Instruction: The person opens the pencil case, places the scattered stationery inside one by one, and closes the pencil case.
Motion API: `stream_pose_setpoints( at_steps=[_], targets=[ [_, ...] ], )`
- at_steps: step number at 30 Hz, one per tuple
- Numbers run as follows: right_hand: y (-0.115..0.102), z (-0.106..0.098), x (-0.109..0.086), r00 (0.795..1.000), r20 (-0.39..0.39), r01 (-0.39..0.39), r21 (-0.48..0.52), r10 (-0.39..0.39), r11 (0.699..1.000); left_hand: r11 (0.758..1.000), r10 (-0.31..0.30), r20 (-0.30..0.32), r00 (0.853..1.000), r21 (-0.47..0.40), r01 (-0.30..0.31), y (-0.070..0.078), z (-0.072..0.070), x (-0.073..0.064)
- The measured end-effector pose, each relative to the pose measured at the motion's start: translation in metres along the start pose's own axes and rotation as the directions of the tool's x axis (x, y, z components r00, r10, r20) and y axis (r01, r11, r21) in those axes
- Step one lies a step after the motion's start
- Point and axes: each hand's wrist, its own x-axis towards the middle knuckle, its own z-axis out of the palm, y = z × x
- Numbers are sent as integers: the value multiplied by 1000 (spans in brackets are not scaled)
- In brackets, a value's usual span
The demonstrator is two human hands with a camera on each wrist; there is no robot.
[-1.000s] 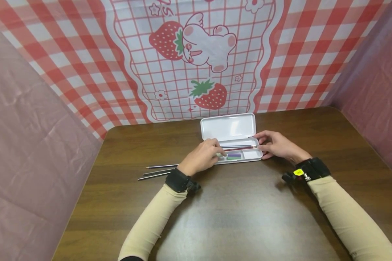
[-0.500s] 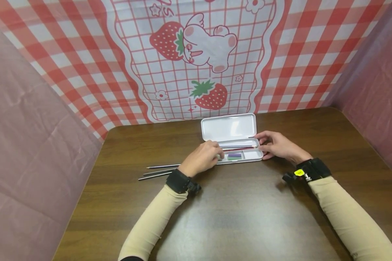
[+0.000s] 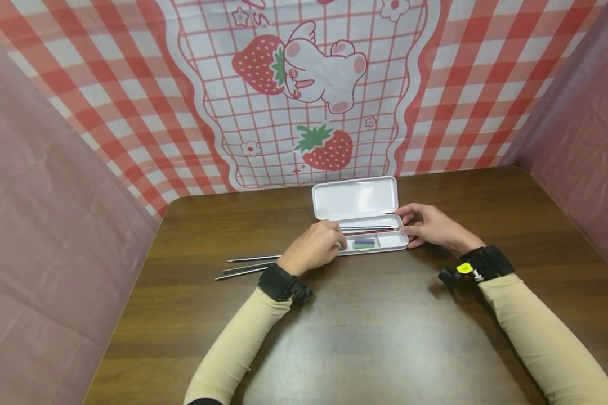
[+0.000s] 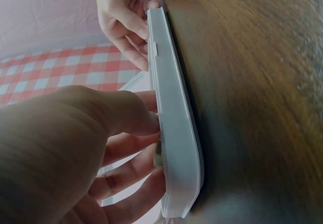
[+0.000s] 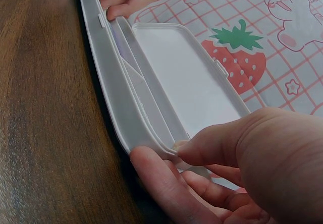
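A white pencil case (image 3: 370, 252) stands on the table with its lid (image 3: 356, 198) up. Inside lie a dark blue pencil and a red pencil (image 3: 370, 231), with a purple and a green piece (image 3: 363, 241) in the front compartment. My left hand (image 3: 314, 243) reaches over the case's left part, fingers curled inside. In the left wrist view its fingertips hold a small pale greenish block (image 4: 158, 156), partly hidden by the rim and fingers. My right hand (image 3: 428, 226) grips the case's right end, thumb on the rim and fingers outside.
Three pencils (image 3: 243, 272) lie on the brown table (image 3: 375, 337) left of the case, their right ends hidden behind the left hand and wrist. A red checked cloth (image 3: 466, 101) with strawberries hangs behind the table. Pinkish cloths hang at both sides.
My left fingers have drawn slightly left and curled in more, showing more of the front compartment with the purple and green pieces. The right hand keeps its grip on the case.
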Motion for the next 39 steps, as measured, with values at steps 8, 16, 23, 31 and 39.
stream_pose_setpoints(
  at_steps=[8,16,23,31,39],
  targets=[
    [-2,1,-1,1000,5,9,7,-9,1000,1000,-17,27,999,7,17,12,-17,-3],
    [-3,1,-1,1000,2,1,15,-1,1000,999,-4,-42,999,46,6,-34,51,6],
    [-4,1,-1,1000,2,1,18,-1,1000,997,0,-27,1000,72,2,-30,43,6],
    [-4,1,-2,1000,4,-2,6,2,1000,998,-5,-58,998,59,8,16,-31,-3],
    [-2,1,-1,1000,4,3,10,-3,1000,991,8,-123,992,130,8,29,-48,-6]
  ],
)
